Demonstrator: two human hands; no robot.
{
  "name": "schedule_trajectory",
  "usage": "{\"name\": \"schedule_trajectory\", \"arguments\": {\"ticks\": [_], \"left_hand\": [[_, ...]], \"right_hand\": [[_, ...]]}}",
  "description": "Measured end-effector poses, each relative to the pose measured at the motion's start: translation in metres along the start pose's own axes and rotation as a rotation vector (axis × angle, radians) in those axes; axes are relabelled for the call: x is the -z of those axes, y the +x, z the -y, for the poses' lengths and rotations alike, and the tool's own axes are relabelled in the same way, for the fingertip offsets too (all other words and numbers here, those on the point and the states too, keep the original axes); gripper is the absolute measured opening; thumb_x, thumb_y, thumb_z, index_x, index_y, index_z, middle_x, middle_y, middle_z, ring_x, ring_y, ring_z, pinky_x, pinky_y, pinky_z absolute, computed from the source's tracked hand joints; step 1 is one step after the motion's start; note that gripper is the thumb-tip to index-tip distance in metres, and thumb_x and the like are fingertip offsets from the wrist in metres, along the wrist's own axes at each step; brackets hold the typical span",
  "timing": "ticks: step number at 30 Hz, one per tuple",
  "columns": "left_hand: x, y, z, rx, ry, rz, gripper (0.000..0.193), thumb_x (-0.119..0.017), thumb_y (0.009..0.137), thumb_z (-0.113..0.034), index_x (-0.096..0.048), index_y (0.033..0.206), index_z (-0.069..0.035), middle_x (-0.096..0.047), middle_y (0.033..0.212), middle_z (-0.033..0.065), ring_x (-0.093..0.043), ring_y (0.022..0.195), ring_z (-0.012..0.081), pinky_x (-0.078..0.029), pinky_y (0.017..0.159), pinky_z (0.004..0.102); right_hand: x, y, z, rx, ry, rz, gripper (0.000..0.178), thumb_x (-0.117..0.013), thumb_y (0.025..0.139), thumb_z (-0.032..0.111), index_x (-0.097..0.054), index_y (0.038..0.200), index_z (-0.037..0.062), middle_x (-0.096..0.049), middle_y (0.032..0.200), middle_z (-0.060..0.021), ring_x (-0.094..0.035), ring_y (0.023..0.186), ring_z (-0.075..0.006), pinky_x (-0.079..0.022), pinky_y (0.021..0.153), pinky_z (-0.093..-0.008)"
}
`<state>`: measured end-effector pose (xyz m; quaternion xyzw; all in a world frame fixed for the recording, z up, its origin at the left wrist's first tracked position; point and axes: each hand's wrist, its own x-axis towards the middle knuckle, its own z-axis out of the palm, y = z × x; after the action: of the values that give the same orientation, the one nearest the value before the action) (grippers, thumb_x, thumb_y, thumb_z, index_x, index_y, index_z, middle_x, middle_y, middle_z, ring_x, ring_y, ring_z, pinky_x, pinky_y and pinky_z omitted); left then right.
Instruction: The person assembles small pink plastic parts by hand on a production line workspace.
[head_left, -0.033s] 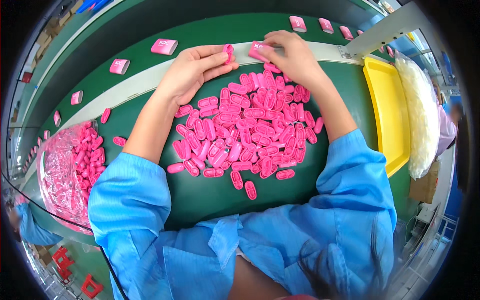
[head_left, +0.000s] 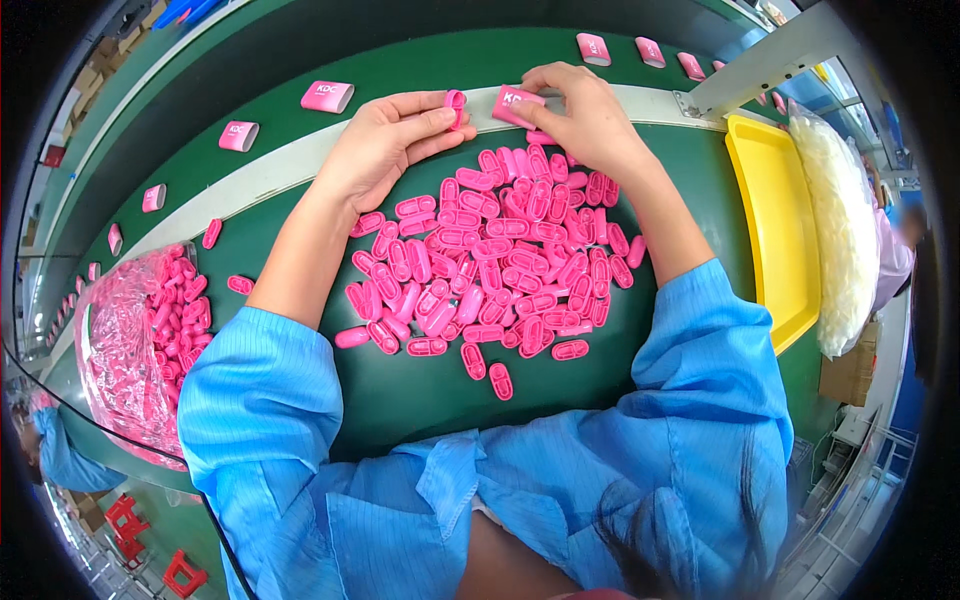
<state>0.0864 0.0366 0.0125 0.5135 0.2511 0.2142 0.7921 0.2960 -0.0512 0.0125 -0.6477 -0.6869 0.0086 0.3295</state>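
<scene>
Both hands busy, pink pile (head_left: 509, 228) close by
Left hand (head_left: 378, 142) pinches a pink cap (head_left: 457, 106), right hand (head_left: 585, 118) pinches a pink shell (head_left: 511, 105), probably by fingertips for easy turning.

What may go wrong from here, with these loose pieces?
The left hand pinches a small pink piece, which might slip and mix into the nearby pile. The right forearm passes close to that pile and might scatter it. Beside the left sleeve, the plastic bag shows uncovered pieces; a nudge might spill some.
</scene>
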Motion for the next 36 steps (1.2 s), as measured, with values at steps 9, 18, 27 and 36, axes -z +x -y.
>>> {"name": "schedule_trajectory", "arguments": {"ticks": [9, 18, 27, 36], "left_hand": [[0.0, -0.003, -0.005, -0.145, 0.121, -0.103, 0.036, -0.062, 0.08, -0.01, -0.052, 0.111, 0.005, -0.062, 0.097, 0.0122, -0.061, 0.087, 0.0155, -0.049, 0.081, 0.0242], [-0.008, -0.004, -0.001, -0.274, 0.37, -0.174, 0.033, -0.063, 0.078, -0.008, -0.055, 0.106, 0.007, -0.064, 0.091, 0.0131, -0.062, 0.083, 0.0147, -0.05, 0.075, 0.024], [-0.008, -0.007, -0.001, -0.388, 0.524, -0.185, 0.032, -0.063, 0.079, -0.01, -0.057, 0.106, 0.005, -0.064, 0.091, 0.0125, -0.062, 0.082, 0.0141, -0.05, 0.075, 0.0236], [-0.013, -0.016, -0.005, -0.412, 0.825, -0.202, 0.033, -0.062, 0.08, -0.013, -0.058, 0.109, 0.001, -0.065, 0.091, 0.0079, -0.06, 0.082, 0.0098, -0.048, 0.076, 0.0225]], "right_hand": [[0.01, 0.019, 0.027, -0.248, 0.69, 0.301, 0.035, -0.066, 0.076, 0.017, -0.058, 0.102, -0.0046, -0.063, 0.084, -0.008, -0.059, 0.075, -0.0113, -0.048, 0.069, -0.0231], [-0.007, 0.012, 0.029, -0.287, 0.783, 0.279, 0.03, -0.064, 0.078, 0.015, -0.059, 0.101, -0.0032, -0.063, 0.086, -0.0077, -0.06, 0.078, -0.0107, -0.049, 0.07, -0.0232], [-0.009, 0.002, 0.04, -0.153, 0.682, 0.079, 0.027, -0.064, 0.078, 0.013, -0.06, 0.1, -0.0019, -0.064, 0.085, -0.0093, -0.06, 0.076, -0.0117, -0.05, 0.069, -0.0239], [-0.006, 0.004, 0.04, -0.07, 0.605, 0.078, 0.026, -0.066, 0.077, 0.015, -0.062, 0.098, 0.0002, -0.065, 0.083, -0.0085, -0.061, 0.074, -0.0106, -0.05, 0.068, -0.024]]}}
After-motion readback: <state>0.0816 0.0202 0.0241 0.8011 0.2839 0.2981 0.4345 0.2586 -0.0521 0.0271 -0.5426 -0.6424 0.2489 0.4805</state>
